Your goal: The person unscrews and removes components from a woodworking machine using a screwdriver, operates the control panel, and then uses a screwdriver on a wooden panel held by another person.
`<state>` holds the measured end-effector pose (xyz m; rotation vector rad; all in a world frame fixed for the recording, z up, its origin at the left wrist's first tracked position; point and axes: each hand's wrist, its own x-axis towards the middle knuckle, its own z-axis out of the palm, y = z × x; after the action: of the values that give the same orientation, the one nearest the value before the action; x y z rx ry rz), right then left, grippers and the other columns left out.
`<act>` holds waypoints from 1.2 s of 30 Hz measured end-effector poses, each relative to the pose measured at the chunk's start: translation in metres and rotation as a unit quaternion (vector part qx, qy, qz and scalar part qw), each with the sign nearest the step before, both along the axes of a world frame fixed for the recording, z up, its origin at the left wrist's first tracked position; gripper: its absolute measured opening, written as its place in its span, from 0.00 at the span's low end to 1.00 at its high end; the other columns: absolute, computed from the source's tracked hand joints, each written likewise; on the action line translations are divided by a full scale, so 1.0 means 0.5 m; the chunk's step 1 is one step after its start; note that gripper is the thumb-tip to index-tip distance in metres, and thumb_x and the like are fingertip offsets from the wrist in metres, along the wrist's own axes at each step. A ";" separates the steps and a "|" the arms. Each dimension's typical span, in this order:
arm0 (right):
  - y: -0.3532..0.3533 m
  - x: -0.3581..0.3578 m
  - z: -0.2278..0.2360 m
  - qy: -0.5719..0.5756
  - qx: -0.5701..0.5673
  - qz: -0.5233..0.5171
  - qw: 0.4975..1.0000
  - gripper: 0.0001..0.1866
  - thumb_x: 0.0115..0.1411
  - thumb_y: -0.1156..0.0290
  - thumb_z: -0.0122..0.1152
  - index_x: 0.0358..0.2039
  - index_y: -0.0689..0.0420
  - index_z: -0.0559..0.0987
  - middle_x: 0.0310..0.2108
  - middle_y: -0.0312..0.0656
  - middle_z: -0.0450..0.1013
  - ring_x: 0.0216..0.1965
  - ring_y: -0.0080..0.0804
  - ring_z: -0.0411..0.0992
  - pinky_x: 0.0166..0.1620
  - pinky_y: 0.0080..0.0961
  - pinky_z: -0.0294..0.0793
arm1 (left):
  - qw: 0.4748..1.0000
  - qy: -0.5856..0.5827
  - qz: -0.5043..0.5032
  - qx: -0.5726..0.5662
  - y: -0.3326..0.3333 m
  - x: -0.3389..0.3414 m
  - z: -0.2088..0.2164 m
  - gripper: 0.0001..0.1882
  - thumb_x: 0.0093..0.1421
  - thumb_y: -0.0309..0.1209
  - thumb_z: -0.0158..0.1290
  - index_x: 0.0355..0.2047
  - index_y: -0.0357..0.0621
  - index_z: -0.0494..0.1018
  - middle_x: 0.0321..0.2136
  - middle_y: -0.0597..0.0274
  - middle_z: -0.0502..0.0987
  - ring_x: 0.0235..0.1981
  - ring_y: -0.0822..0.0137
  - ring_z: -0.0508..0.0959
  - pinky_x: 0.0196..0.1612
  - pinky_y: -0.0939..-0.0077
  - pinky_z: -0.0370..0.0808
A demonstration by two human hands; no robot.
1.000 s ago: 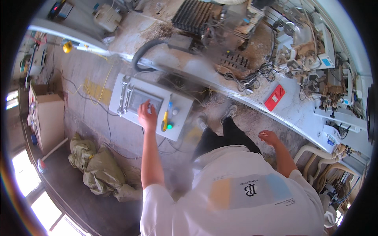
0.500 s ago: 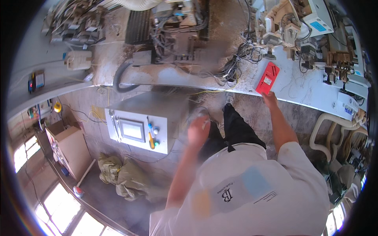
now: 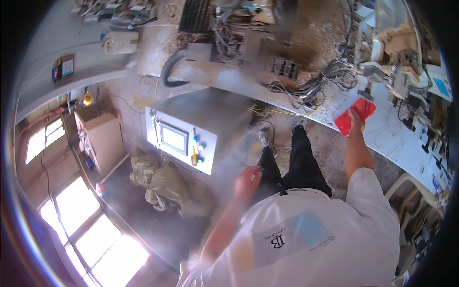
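My right hand (image 3: 356, 120) is closed on a flat red case (image 3: 343, 123), its fingers lying over the middle. The case sits at the front edge of the pale worktop (image 3: 380, 136); whether it is lifted clear of the surface I cannot tell. My left hand (image 3: 247, 180) hangs in front of my left thigh, its fingers curled. A small greyish thing shows at those fingers, too blurred to name.
A grey metal cabinet (image 3: 165, 155) bears a small screen (image 3: 174, 139), wrenches (image 3: 154, 125) and an orange-handled screwdriver (image 3: 194, 156). Tangled cables (image 3: 318, 88) and dusty machinery (image 3: 244, 45) crowd the bench. Olive sacks (image 3: 165, 186) and a cardboard box (image 3: 101, 136) stand on the left.
My right hand has moved from the near end of the red case onto its middle, and the case has turned. My left hand is lower. The whole view has swung round to the left.
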<state>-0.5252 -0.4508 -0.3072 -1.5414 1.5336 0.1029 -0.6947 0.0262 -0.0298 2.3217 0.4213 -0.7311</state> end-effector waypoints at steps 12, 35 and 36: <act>0.054 -0.245 0.118 -0.209 0.243 -0.059 0.945 0.30 0.57 0.66 0.73 0.59 0.55 0.74 0.48 0.38 0.77 0.45 0.37 0.79 0.49 0.39 0.81 | 0.959 -0.177 0.163 0.153 0.355 0.026 0.001 0.09 0.62 0.35 0.57 0.40 0.48 0.81 0.36 0.54 0.82 0.37 0.52 0.83 0.40 0.60 0.78; 0.498 -0.847 0.599 -0.275 0.152 -0.132 0.940 0.29 0.60 0.69 0.70 0.60 0.50 0.71 0.49 0.38 0.75 0.46 0.42 0.78 0.47 0.47 0.83 | 0.990 -0.080 0.066 0.094 0.782 0.069 -0.093 0.28 0.61 0.36 0.46 0.63 0.63 0.68 0.46 0.48 0.82 0.46 0.46 0.81 0.48 0.52 0.76; 0.495 -0.858 0.593 -0.273 0.146 -0.133 0.942 0.29 0.60 0.69 0.70 0.60 0.50 0.71 0.49 0.38 0.75 0.46 0.42 0.78 0.47 0.47 0.83 | 0.992 -0.071 0.053 0.092 0.780 0.077 -0.091 0.28 0.61 0.36 0.46 0.64 0.63 0.67 0.46 0.48 0.82 0.47 0.46 0.81 0.48 0.53 0.76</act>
<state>-0.9540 -0.2034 -0.0109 -1.0038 1.1972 -0.2262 -0.6564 0.4165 -0.0753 2.4824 0.5637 -0.4903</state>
